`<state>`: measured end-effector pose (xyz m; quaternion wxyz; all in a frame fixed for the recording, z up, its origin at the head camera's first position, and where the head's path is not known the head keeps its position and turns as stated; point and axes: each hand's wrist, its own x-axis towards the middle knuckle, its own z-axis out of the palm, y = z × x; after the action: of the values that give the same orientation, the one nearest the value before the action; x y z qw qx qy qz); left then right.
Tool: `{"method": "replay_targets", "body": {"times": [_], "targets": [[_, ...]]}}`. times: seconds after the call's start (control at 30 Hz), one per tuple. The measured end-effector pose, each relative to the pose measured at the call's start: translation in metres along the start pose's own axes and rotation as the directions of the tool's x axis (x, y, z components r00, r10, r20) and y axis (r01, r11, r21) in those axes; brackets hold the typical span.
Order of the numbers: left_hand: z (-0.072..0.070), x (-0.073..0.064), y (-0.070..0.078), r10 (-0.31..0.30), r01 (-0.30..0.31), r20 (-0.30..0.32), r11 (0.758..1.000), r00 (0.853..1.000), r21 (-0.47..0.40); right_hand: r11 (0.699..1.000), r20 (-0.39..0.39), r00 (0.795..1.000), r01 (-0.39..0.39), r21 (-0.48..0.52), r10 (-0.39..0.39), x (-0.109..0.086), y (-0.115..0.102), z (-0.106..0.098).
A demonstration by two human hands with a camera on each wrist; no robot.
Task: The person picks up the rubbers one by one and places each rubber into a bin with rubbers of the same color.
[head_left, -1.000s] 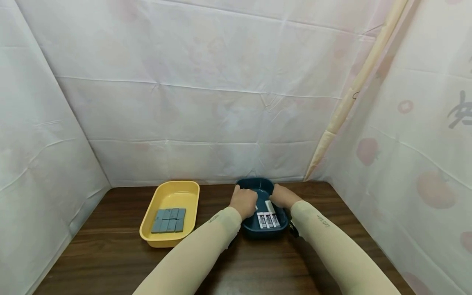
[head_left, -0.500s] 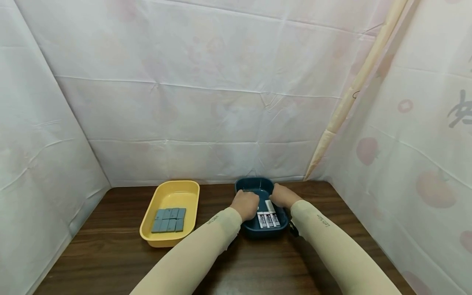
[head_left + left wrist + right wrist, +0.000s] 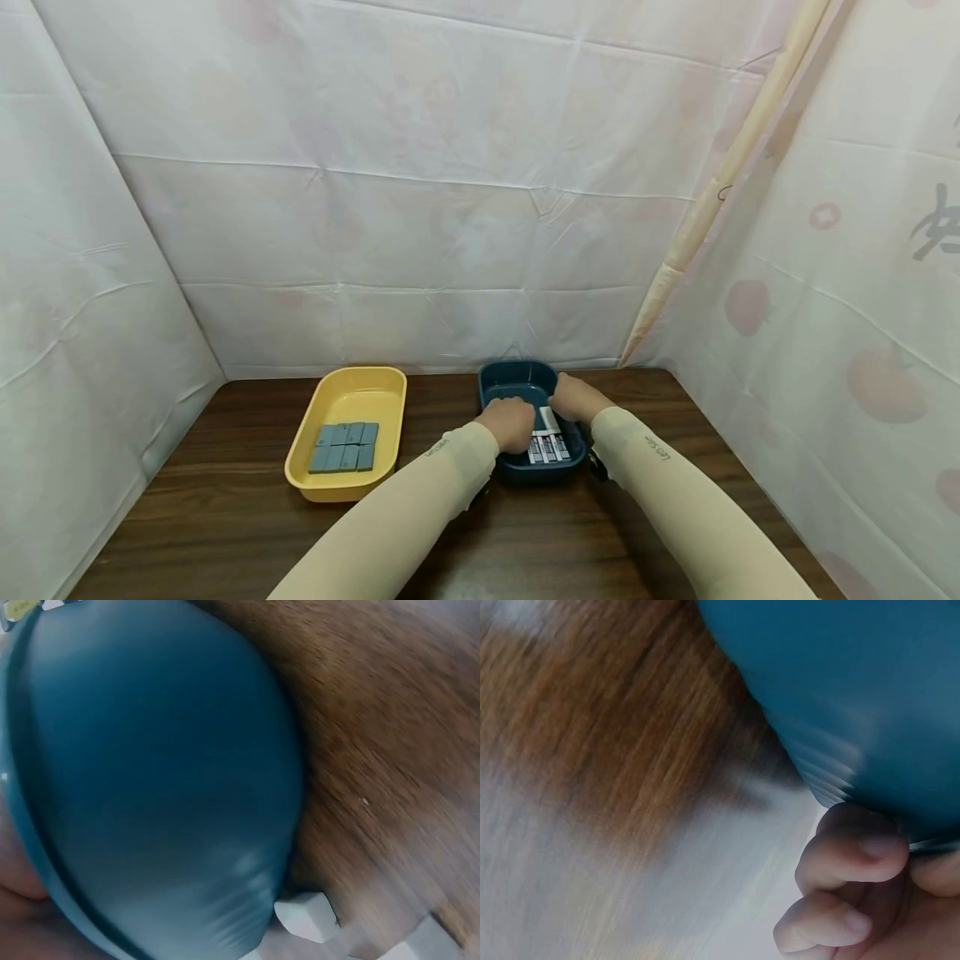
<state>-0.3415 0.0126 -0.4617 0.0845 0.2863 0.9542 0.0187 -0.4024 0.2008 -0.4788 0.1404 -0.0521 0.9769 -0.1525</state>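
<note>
My right hand (image 3: 576,398) grips the right rim of the dark blue tray (image 3: 517,367); its curled fingers (image 3: 855,859) show below the tray wall in the right wrist view. My left hand (image 3: 510,423) is over the tray's left side, beside several white blocks with black printed labels (image 3: 549,447). One plain white block (image 3: 549,419) lies just behind them. The left fingertips are hidden, so what they hold does not show. In the left wrist view, the tray's outer wall (image 3: 165,765) fills most of the picture, with blurred skin at the left edge.
To the left stands a yellow tray (image 3: 397,400) with several grey-green blocks (image 3: 343,447) in two rows. Both trays stand on a dark wooden table (image 3: 525,542) with white cloth (image 3: 375,208) behind. Small pale blocks (image 3: 307,916) show beyond the blue tray in the left wrist view.
My left hand has moved right and toward me inside the blue tray, up to the labelled blocks. A white bit seen earlier at its fingers is hidden now. The right hand has stayed put.
</note>
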Motion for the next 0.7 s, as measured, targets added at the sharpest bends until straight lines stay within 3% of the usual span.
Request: {"method": "replay_targets", "body": {"times": [0.23, 0.7], "targets": [[-0.0045, 0.0002, 0.0042, -0.008, 0.013, 0.045, 0.995, 0.999, -0.094, 1.0, -0.002, 1.0, -0.004, -0.001, 0.004, -0.0014, -0.0005, -0.0007], [-0.001, -0.0025, 0.009, 0.028, -0.028, -0.003, 0.999, 1.0, -0.043, 1.0, -0.015, 1.0, -0.01, 0.018, 0.011, -0.0026, -0.0007, -0.001]]}}
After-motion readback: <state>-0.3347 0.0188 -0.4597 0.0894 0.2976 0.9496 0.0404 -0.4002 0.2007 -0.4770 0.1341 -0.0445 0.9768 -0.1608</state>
